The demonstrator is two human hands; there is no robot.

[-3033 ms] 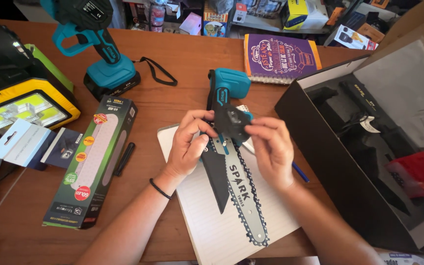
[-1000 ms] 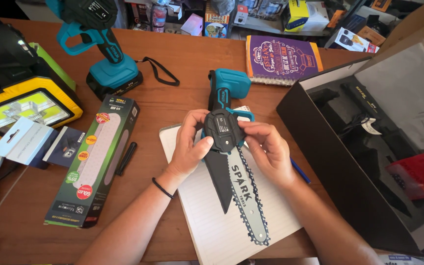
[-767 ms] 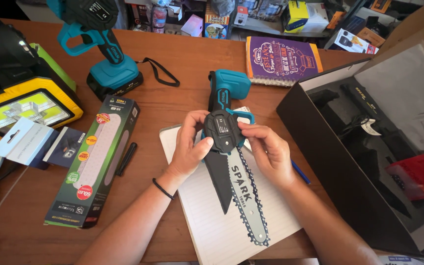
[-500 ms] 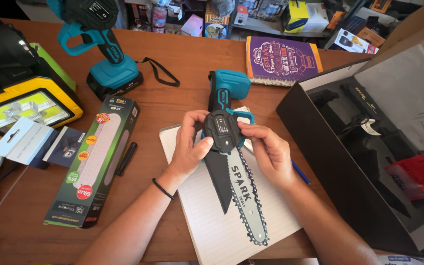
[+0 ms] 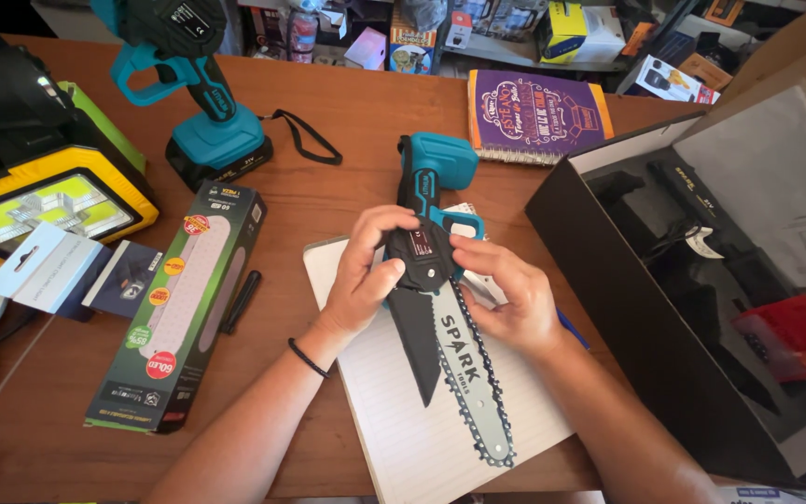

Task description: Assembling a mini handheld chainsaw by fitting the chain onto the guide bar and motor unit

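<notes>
A small teal and black cordless chainsaw (image 5: 433,201) lies on a lined white notepad (image 5: 422,439), its bar and chain (image 5: 474,387) pointing toward me. My left hand (image 5: 366,275) grips the left side of the black side cover (image 5: 420,259), thumb on top. My right hand (image 5: 506,294) holds the cover's right side, fingertips pressing near its edge. Both hands are closed around the saw body at the base of the bar.
A second teal power tool (image 5: 200,93) stands at the back left. A long green and black box (image 5: 179,303) and a black marker (image 5: 242,301) lie left of the notepad. A yellow work light (image 5: 44,201) is far left. An open black case (image 5: 701,280) fills the right.
Three seconds ago the black cover was held lifted off the saw; now it sits pressed against the saw body. My hands have barely shifted in the last second.
</notes>
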